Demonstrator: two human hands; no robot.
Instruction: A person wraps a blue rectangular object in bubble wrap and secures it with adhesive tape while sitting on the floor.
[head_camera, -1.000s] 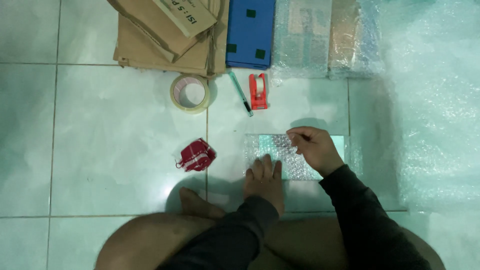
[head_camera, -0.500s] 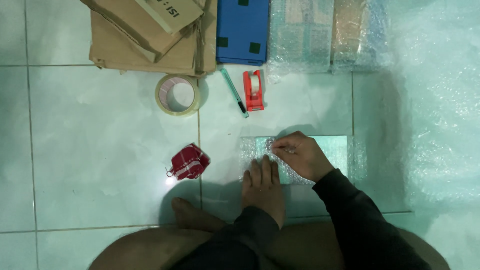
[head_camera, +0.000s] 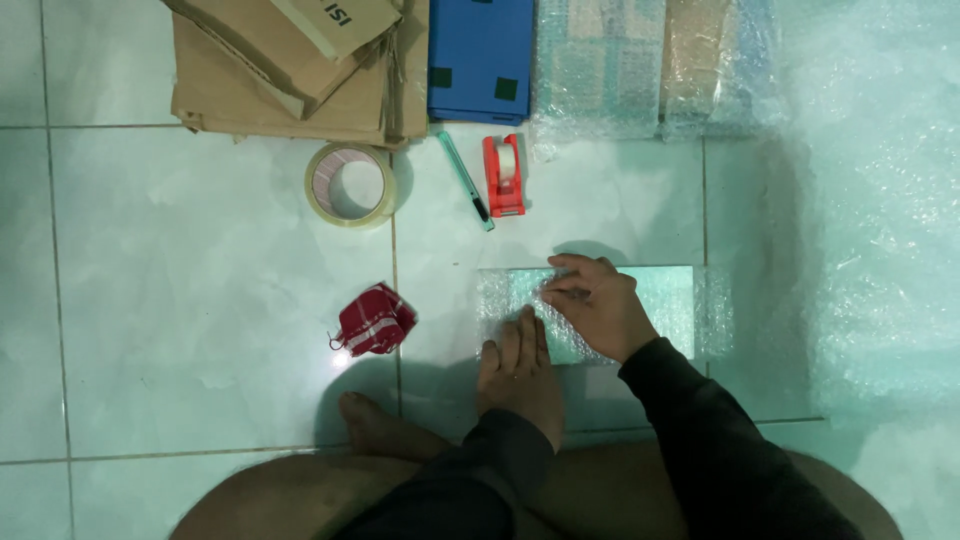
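Compared with a moment ago, right hand (head_camera: 592, 308) shifted leftward across the bubble-wrapped flat parcel (head_camera: 600, 310) on the tiled floor (head_camera: 180, 280). Red checked cloth (head_camera: 373, 320) lying apart at left. Left hand (head_camera: 520, 370) flat, fingers extended, pressing parcel's near edge; right hand half-curled, fingertips pinching the wrap on top

Tiled floor (head_camera: 180, 260) is carrying: cardboard stack (head_camera: 300, 70), blue box (head_camera: 480, 55), tape roll (head_camera: 350, 185), red dispenser (head_camera: 503, 175), cutter (head_camera: 465, 180), red pouch (head_camera: 373, 320), bubble-wrapped item (head_camera: 660, 300).
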